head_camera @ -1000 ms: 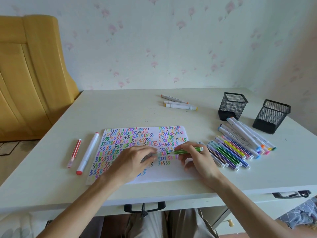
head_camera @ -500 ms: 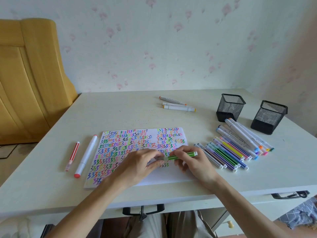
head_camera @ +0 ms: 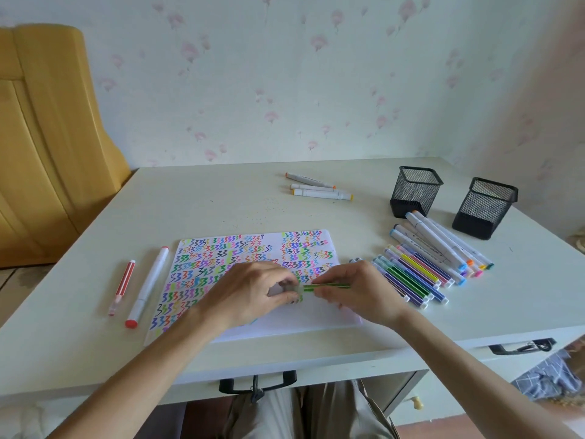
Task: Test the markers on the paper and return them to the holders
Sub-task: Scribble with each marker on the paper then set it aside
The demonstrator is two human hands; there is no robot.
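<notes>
Since earlier, left hand point(head_camera: 250, 293) now pinches the cap (clear) onto green marker point(head_camera: 326, 286); right hand point(head_camera: 357, 293) grips it.

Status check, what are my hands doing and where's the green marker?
Both hands on the green marker over the paper: right hand grips the barrel, left hand pinches its cap end. Both mesh holders look empty. Nothing in the way.

left hand point(head_camera: 253, 289): fingers curled, pinching | right hand point(head_camera: 357, 289): fingers curled, pinching
</notes>
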